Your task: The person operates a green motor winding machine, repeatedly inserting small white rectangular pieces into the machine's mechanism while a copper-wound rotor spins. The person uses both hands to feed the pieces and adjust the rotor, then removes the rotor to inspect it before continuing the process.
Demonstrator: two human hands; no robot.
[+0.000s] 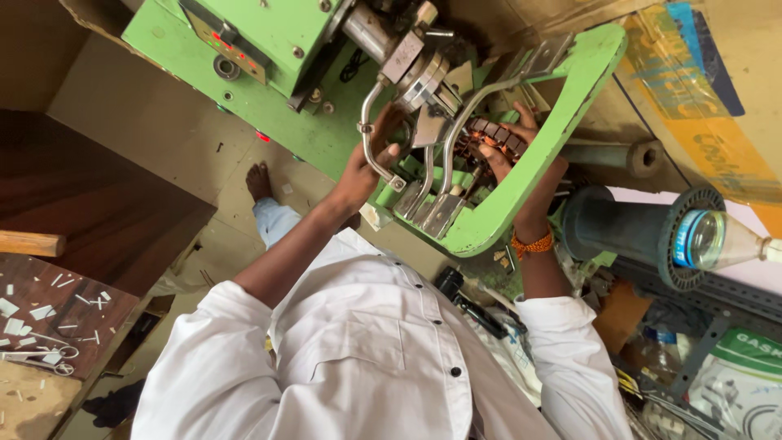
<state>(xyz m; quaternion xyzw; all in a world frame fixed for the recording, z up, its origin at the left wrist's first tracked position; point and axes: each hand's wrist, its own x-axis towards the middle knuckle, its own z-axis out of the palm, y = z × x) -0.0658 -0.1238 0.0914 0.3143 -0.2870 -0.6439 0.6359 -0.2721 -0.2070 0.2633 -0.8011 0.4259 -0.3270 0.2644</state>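
A green winding machine point(277, 106) with a green curved frame point(562, 114) fills the top of the view. My left hand point(368, 163) is closed around a bent metal lever point(366, 122) beside the machine's steel head point(419, 73). My right hand point(507, 147), with an orange bead bracelet point(531, 244) on its wrist, reaches inside the frame. Its fingers grip a slotted armature with copper-coloured windings point(487, 135). Two flat metal guide arms point(432, 204) hang below the head between my hands. I wear a white shirt point(366, 350).
A clear plastic bottle point(717, 238) lies in a grey-blue spool point(627, 228) at the right. A wooden bench point(57, 318) with white paper strips and scissors point(41, 356) stands at lower left. A green-and-white bag point(741, 383) and tools lie at lower right. My bare foot point(259, 181) rests on the floor.
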